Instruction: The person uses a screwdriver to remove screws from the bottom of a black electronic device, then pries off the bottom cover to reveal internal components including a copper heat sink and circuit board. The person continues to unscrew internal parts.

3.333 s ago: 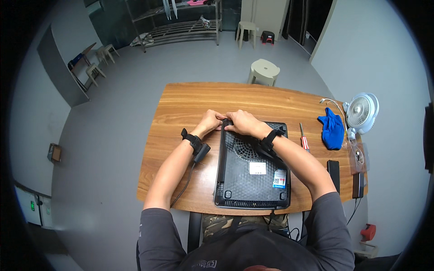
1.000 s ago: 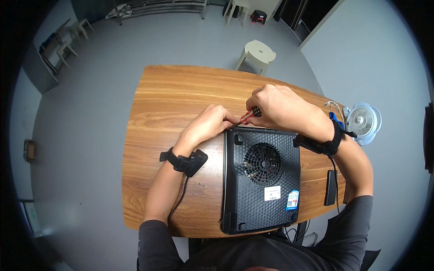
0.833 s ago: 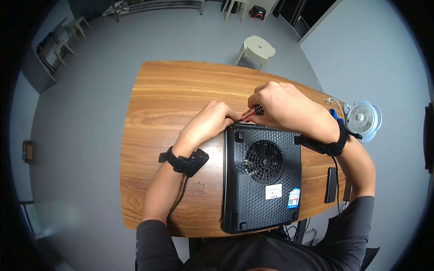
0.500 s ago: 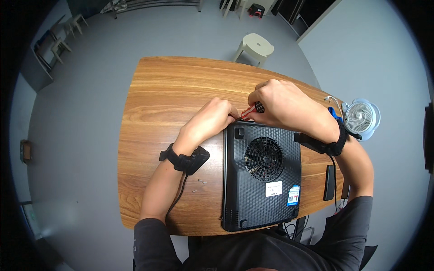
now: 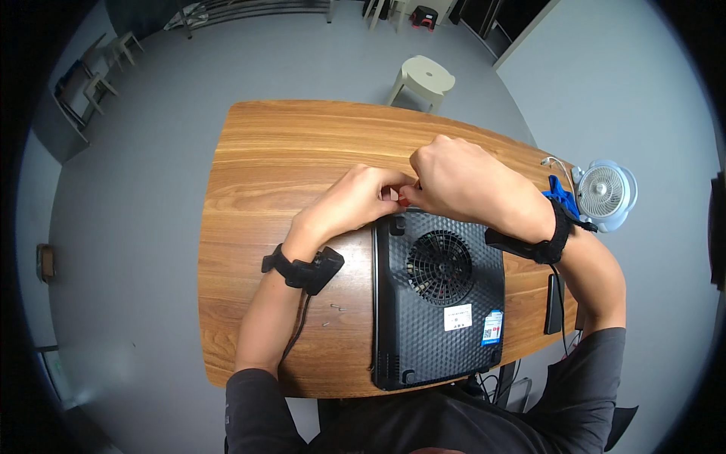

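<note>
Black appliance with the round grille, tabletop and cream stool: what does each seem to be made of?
Black appliance: probably moulded plastic, semi-matte; the embossed, repeating surface texture catches soft highlights.
Tabletop: wood or wood-look laminate, satin; brown grain and a soft sheen show, but the surface alone doesn't settle which.
Cream stool: likely plastic, fairly smooth; even colour and rounded edges.
</note>
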`<state>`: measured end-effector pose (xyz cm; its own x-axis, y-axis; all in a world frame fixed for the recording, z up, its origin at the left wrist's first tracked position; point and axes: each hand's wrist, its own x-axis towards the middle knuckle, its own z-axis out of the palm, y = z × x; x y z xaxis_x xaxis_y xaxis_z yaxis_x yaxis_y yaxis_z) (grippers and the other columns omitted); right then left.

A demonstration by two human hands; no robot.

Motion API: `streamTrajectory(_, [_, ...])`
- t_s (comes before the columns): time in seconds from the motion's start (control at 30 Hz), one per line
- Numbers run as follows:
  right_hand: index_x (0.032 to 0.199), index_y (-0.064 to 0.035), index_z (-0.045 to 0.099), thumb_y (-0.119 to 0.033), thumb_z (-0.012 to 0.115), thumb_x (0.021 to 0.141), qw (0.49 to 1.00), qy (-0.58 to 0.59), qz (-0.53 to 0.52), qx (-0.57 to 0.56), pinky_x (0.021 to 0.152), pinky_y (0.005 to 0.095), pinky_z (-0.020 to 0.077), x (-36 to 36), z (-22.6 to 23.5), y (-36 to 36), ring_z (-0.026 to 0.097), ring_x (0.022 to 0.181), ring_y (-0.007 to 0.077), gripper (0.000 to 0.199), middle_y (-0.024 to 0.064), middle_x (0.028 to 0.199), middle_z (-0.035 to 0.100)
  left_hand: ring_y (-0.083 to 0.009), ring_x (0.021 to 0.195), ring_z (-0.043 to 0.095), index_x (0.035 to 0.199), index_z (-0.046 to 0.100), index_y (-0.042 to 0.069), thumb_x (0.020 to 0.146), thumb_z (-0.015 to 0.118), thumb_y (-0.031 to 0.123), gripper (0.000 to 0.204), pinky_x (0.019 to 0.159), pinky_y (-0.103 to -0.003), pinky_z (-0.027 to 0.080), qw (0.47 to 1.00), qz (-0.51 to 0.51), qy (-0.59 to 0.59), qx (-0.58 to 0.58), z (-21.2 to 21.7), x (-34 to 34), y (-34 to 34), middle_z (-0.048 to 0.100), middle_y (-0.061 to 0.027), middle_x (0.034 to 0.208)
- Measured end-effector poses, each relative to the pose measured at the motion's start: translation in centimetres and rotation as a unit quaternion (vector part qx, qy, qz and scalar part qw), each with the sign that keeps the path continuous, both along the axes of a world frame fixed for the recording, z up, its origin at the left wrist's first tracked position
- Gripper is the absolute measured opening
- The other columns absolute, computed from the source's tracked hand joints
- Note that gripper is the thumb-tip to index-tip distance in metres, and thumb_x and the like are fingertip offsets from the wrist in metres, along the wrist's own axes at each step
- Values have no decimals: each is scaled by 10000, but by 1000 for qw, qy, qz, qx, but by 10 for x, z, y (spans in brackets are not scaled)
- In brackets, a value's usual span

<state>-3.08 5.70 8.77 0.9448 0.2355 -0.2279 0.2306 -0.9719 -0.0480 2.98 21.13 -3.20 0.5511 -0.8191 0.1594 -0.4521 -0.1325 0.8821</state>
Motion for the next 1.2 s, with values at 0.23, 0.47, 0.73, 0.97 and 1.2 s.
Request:
streamTrajectory(0.23, [748,30,683,-294,742,852,994,-79,79,-7,628,461,565,2,-19,-6,694,672,398,345,221,673,671,-308,765,710,964,708,-45,822,743,114,217,726,-393,543,1000,11,-16,-17,9,-1,0,730,-199,854])
streamTrajectory(0.47, [835,41,675,-386,687,917,997,-73,8,-38,662,468,578,-12,9,-11,706,707,392,435,202,676,670,-271,700,635,864,635,-30,746,828,99,260,676,-397,514,994,74,-65,-42,5,-3,-6,667,-151,779])
streamTrajectory(0.73, [1110,-53,579,-295,700,925,978,-98,136,127,667,466,554,-21,0,-22,667,796,427,328,206,929,610,-238,774,637,924,635,-31,762,826,118,291,736,-373,507,999,30,5,-24,17,-3,2,666,-139,846])
streamTrajectory(0.97, [1049,-24,619,-337,692,943,1000,-22,-21,-7,692,480,551,-18,6,-14,696,804,400,339,208,849,697,-177,675,574,885,609,-12,775,839,168,311,631,-339,477,983,63,-95,-141,-4,-9,-15,608,-84,753])
streamTrajectory(1.2, [1000,-18,628,-301,710,915,974,-111,103,170,682,489,538,-30,-4,-32,682,765,412,306,182,797,699,-256,678,601,969,671,-23,810,804,136,261,666,-369,497,997,-19,-9,-77,6,1,-1,638,-128,770])
